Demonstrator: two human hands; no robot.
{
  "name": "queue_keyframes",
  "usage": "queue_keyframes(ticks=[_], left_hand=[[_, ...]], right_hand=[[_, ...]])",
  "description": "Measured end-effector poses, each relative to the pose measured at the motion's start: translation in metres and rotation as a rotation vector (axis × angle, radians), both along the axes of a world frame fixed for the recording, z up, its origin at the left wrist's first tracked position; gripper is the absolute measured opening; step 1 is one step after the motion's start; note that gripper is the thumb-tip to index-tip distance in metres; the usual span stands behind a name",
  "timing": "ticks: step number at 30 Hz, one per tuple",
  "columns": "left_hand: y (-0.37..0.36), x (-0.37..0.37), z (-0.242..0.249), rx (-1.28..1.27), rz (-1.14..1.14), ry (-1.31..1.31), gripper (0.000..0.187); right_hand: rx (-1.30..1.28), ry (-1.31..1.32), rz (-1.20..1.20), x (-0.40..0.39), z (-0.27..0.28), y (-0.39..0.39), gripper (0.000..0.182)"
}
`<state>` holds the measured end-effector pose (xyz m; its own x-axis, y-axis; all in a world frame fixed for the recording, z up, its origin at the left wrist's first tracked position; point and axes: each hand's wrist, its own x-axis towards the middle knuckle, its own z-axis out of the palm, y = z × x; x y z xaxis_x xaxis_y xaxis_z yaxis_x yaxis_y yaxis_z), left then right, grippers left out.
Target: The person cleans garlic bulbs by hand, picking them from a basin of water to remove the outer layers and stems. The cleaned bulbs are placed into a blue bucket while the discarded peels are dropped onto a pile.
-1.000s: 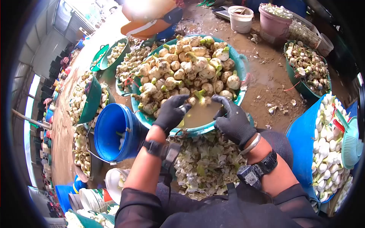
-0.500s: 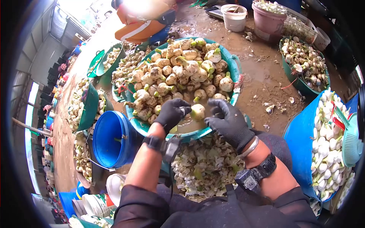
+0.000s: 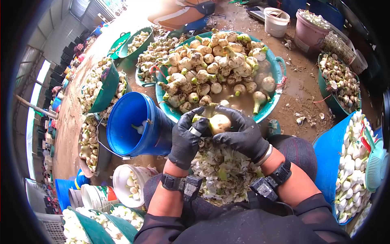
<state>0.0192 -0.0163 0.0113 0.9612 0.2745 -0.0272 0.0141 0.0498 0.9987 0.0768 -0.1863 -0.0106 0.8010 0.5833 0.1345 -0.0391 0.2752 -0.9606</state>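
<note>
Both my hands wear black gloves and meet in front of me at the near rim of a teal tub (image 3: pixel 278 91). Between them is a round, pale garlic bulb (image 3: pixel 220 123) with a short green stem pointing left. My left hand (image 3: pixel 187 136) is closed at the stem side, with a light band around one finger. My right hand (image 3: pixel 243 133) curls around the bulb's other side. Muddy bulbs (image 3: pixel 215 61) are heaped in the tub, and several sit in brown water at its near side. Below my hands lies a pile of peeled skins (image 3: pixel 225 175).
Left of the tub, a tilted blue bucket (image 3: pixel 132 122) holds a white bulb. A white bucket (image 3: pixel 128 187) stands nearer me. On the right, a blue container (image 3: pixel 325 162) holds clean white bulbs, with a teal strainer (image 3: pixel 375 164) on it. Another person's leg (image 3: pixel 178 14) shows beyond the tub.
My hands were apart over the tub, with a bulb between them. They have come together around the bulb, closer to me. The view has shifted, and a white bulb now shows inside the blue bucket.
</note>
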Motion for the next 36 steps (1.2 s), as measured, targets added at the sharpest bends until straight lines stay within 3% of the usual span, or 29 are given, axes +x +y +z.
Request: queue_keyframes(ticks=[1,3,7,10,12,13,15,19,21,23,24,25,26,27,29,30,33,34,35,36], left_hand=[[0.000,-0.001,0.004,-0.004,0.000,0.001,0.043],[-0.001,-0.005,0.013,-0.144,-0.020,-0.003,0.042],[0.002,-0.009,0.011,-0.178,-0.038,-0.011,0.042],[0.000,-0.009,0.011,-0.203,-0.016,-0.009,0.042],[0.001,-0.010,0.007,0.069,-0.034,-0.037,0.041],[0.003,-0.010,0.004,0.068,-0.034,-0.035,0.041],[0.007,-0.008,0.000,0.635,-0.065,-0.271,0.040],[0.000,-0.003,-0.009,0.836,-0.001,-0.280,0.042],[0.002,0.001,-0.018,0.852,-0.040,-0.297,0.049],[-0.004,0.007,-0.025,0.392,0.045,-0.247,0.051],[-0.009,0.003,-0.008,-0.040,0.024,-0.087,0.050],[-0.001,0.001,-0.008,-0.231,0.037,-0.018,0.044],[0.004,-0.004,-0.007,-0.148,-0.036,-0.031,0.044],[0.005,-0.007,-0.002,-0.064,-0.107,-0.042,0.044],[-0.004,-0.012,0.006,-0.494,-0.163,0.040,0.041],[-0.010,-0.013,0.013,-0.520,-0.114,0.026,0.037],[0.001,-0.014,0.009,-0.414,-0.133,0.032,0.037],[-0.003,-0.014,0.014,-0.437,-0.114,0.025,0.033],[-0.002,-0.015,0.013,-0.439,-0.116,0.027,0.033],[0.001,-0.016,0.013,-0.284,-0.160,0.032,0.030]], right_hand=[[-0.004,0.001,0.000,-0.001,0.001,0.001,0.063],[0.187,0.296,0.091,-0.004,0.007,0.002,0.062],[0.174,0.373,0.085,-0.003,0.010,0.002,0.061],[0.175,0.423,0.106,-0.001,0.011,0.000,0.046],[0.136,0.643,0.205,0.000,0.017,-0.003,0.033],[0.136,0.646,0.204,0.001,0.014,-0.002,0.033],[0.278,1.008,0.264,0.003,0.008,-0.001,0.035],[0.356,1.160,0.432,-0.001,0.007,-0.004,0.035],[0.345,1.147,0.411,-0.003,0.007,-0.005,0.035],[0.408,0.984,0.423,-0.003,0.004,-0.004,0.035],[0.403,0.979,0.422,-0.001,0.003,-0.006,0.035],[0.335,0.768,0.263,0.002,0.001,-0.009,0.035],[0.272,0.556,0.104,0.004,0.001,-0.011,0.035],[0.278,0.555,0.100,0.003,0.005,-0.010,0.035],[0.134,0.441,0.126,-0.001,0.016,-0.007,0.041],[-0.064,0.219,0.149,0.000,0.016,-0.008,0.049],[0.121,0.284,0.019,-0.009,0.026,-0.001,0.051],[0.148,0.534,0.126,-0.001,0.017,-0.003,0.043],[0.147,0.536,0.123,0.004,0.011,-0.007,0.043],[0.122,0.076,0.147,0.008,0.006,-0.011,0.037]])
